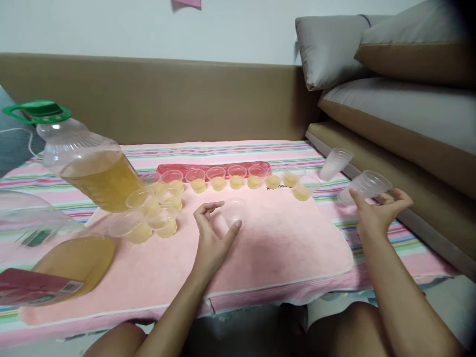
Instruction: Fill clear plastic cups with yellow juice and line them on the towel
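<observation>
A clear plastic cup with nothing visible inside is between the thumb and fingers of my left hand, over the pink mat. At the right, my right hand has its thumb and a bent finger around a stack of clear plastic cups; the other fingers stick out to the side. Another cup stack leans just beyond it. Several cups of pale yellow liquid form a row across the mat's far side, and more such cups cluster at the left.
A large jug with a green cap and yellow liquid stands at the left. Nearer lies a second clear container with a red label. A red plastic packet lies behind the cups. Grey-brown cushions are stacked at the right.
</observation>
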{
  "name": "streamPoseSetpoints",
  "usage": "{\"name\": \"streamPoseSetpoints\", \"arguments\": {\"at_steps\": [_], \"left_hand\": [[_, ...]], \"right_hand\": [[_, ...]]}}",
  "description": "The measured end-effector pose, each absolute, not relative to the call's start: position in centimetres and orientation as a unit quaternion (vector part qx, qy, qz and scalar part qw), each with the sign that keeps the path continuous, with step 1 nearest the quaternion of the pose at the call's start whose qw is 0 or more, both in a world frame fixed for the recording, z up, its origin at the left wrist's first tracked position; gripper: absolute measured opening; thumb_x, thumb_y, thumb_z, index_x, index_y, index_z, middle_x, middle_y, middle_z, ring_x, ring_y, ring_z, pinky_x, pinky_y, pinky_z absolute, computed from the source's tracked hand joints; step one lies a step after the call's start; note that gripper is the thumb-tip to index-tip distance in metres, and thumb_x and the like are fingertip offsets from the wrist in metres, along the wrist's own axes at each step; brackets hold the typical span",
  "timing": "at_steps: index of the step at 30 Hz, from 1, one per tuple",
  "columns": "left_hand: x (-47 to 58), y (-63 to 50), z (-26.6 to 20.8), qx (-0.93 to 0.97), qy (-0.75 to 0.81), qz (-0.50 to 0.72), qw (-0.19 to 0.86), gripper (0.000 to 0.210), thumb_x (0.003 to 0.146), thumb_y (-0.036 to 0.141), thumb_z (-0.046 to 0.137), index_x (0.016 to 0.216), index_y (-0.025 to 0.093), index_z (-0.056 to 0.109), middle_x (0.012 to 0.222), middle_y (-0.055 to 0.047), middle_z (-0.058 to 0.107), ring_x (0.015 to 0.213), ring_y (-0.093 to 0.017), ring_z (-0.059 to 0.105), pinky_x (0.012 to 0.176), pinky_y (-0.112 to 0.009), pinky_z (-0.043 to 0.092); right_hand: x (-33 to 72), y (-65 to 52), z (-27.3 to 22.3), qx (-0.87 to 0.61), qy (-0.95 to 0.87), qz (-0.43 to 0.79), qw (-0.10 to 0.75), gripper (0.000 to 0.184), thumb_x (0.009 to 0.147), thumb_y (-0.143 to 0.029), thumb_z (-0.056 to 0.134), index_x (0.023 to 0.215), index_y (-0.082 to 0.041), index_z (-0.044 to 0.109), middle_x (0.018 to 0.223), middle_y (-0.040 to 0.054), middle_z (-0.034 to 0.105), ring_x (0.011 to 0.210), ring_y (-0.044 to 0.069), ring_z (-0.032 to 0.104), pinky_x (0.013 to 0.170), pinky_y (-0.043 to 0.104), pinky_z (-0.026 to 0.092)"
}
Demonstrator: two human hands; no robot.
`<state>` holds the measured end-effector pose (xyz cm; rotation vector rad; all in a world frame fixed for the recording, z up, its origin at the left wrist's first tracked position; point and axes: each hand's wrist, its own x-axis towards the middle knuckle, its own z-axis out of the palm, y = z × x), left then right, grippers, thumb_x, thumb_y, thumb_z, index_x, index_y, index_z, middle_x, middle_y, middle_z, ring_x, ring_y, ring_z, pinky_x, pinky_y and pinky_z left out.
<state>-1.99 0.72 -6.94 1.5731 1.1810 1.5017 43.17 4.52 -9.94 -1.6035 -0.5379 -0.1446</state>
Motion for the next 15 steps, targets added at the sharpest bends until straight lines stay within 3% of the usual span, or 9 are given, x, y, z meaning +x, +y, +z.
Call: {"name": "streamPoseSetpoints", "arguments": {"at_steps": [4, 15], "left_hand": [[-2.24, 0.67, -7.13, 0.605, 0.451, 0.569, 0.328, 0.063, 0.085, 0.039, 0.082, 0.126, 0.028, 0.036, 0.141, -0.012, 0.053, 0.142, -0.027, 0.053, 0.125, -0.055, 0.033], [-2.65, 0.65, -7.13, 0.616, 0.452, 0.556, 0.328, 0.063, 0.085, 0.039, 0.081, 0.126, 0.028, 0.034, 0.141, -0.013, 0.054, 0.143, -0.028, 0.05, 0.125, -0.058, 0.033]], "right_hand": [[43.04, 5.45, -10.12, -0.741, -0.215, -0.033, 0.635, 0.113, 0.035, 0.015, 0.094, 0.113, -0.03, 0.028, 0.108, 0.0036, 0.052, 0.098, 0.027, 0.059, 0.088, 0.042, 0.045], [42.8, 5.17, -10.69, -0.754, -0.193, 0.012, 0.628, 0.108, 0.039, 0.014, 0.095, 0.114, -0.03, 0.029, 0.114, 0.0061, 0.057, 0.085, 0.023, 0.059, 0.08, 0.04, 0.047]]}}
